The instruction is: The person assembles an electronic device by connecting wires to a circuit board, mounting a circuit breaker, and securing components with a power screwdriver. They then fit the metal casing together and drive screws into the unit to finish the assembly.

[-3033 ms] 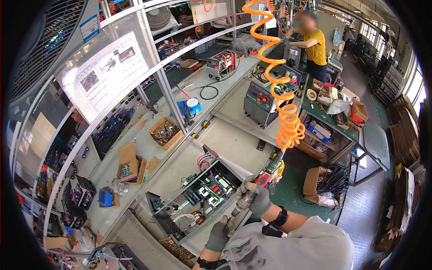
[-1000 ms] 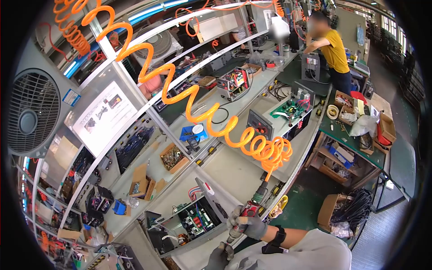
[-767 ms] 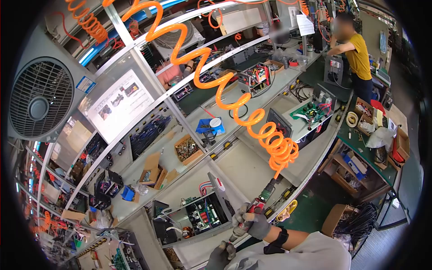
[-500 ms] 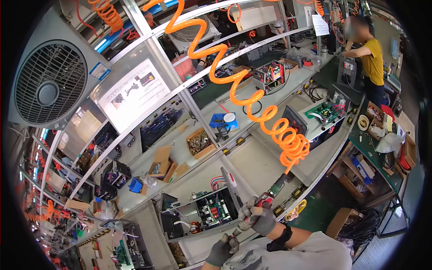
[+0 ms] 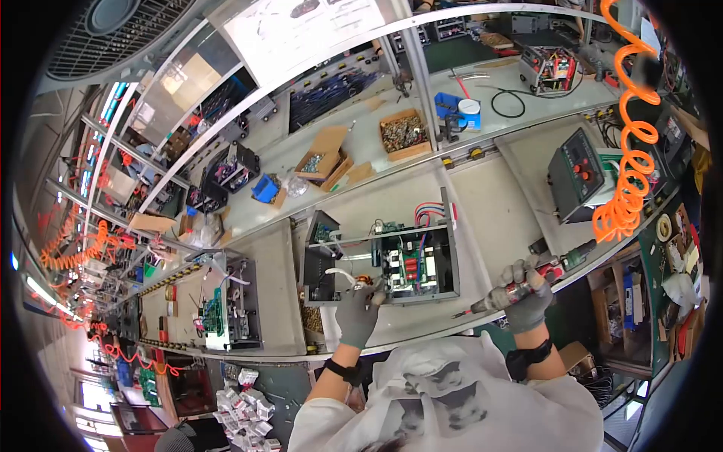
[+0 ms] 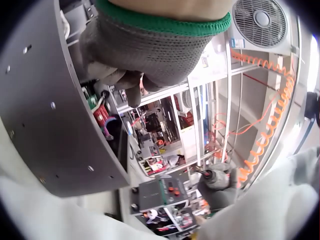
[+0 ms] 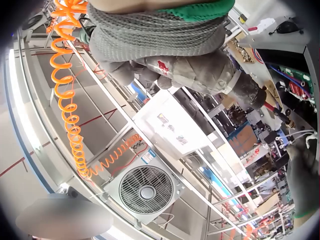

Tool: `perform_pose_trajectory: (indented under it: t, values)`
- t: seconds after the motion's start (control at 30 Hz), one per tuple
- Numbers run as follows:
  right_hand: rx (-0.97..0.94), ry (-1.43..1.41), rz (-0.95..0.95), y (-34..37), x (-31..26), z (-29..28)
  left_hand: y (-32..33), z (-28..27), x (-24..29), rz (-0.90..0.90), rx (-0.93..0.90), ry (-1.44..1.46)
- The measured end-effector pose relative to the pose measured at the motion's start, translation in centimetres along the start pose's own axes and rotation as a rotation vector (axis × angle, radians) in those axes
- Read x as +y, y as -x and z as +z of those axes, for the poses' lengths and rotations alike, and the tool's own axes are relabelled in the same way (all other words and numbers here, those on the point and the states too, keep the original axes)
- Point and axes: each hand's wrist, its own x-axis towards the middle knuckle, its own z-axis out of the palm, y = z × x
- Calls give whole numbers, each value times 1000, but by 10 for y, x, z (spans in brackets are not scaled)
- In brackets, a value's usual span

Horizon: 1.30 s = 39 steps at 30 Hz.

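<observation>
My right hand (image 5: 529,297) grips an air screwdriver (image 5: 493,300) with a red band; its thin bit points left, in front of the open case. An orange coiled hose (image 5: 633,181) runs up from its rear end. My gloved left hand (image 5: 358,316) reaches over the front edge of the grey metal case (image 5: 422,298), its fingertips right by a copper-wound coil (image 5: 364,280). In the left wrist view the fingers (image 6: 132,95) bend down inside the case wall; I cannot tell whether they hold something. The case contains a green circuit board (image 5: 414,260) and red and blue wires (image 5: 429,211).
On the shelf behind stand boxes of small hardware (image 5: 403,134), an opened carton (image 5: 322,162) and a blue bin (image 5: 265,188). Another unit with a knobbed panel (image 5: 578,173) stands right, and a partly built unit (image 5: 233,301) left. A large fan (image 7: 146,192) hangs above.
My left hand has left the screwdriver's tip and moved to the case's front edge by the coil. The screwdriver stays in my right hand, now farther from the left. The head view has turned left.
</observation>
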Motion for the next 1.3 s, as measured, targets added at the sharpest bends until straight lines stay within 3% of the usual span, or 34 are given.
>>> perform_pose_trajectory:
  t: [0.07, 0.1, 0.17, 0.2, 0.27, 0.3, 0.47, 0.53, 0.63, 0.67, 0.73, 0.87, 0.93, 1.0, 1.07, 1.13, 1.3]
  values:
    - [-25, 40, -30, -2, 4, -9, -4, 2, -14, 86, -184, -158]
    - [-22, 44, -27, -3, 5, -11, -6, 6, -19, 83, -187, -156]
    - [19, 70, -31, -3, 5, -13, -8, 16, -29, 315, -380, -257]
    - [20, 72, -29, -4, 4, -13, -12, 22, -34, 313, -381, -256]
    - [26, 109, -24, -3, 3, -13, -16, 31, -43, 371, -575, -250]
    - [25, 109, -19, -2, 4, -11, -17, 30, -39, 432, -440, -184]
    - [49, 174, -23, -3, 8, -8, -12, 29, -11, 349, -602, -178]
    - [96, 159, -22, -2, 10, -11, -15, 26, 7, 238, -777, -184]
    - [149, 107, 9, -5, 10, -15, -26, 22, 26, 163, -884, -250]
    - [156, 116, 13, -6, 10, -14, -29, 25, 28, 160, -891, -241]
    - [145, 87, 14, -4, 8, -12, -33, 33, 34, 99, -381, 15]
    - [209, 116, 68, -4, 7, -20, -47, 62, 49, 95, -292, 124]
    - [201, 133, 44, -5, 9, -22, -66, 68, 58, 59, -375, 69]
    - [198, 85, 69, -6, 12, -26, -82, 70, 70, -84, -619, -67]
    - [224, 82, 70, -4, 15, -22, -92, 69, 82, -77, -668, -109]
    - [264, 89, 112, -3, 19, -25, -94, 69, 95, -151, -846, -196]
    - [253, 39, 146, -7, 34, -35, -87, 97, 100, -230, -723, -256]
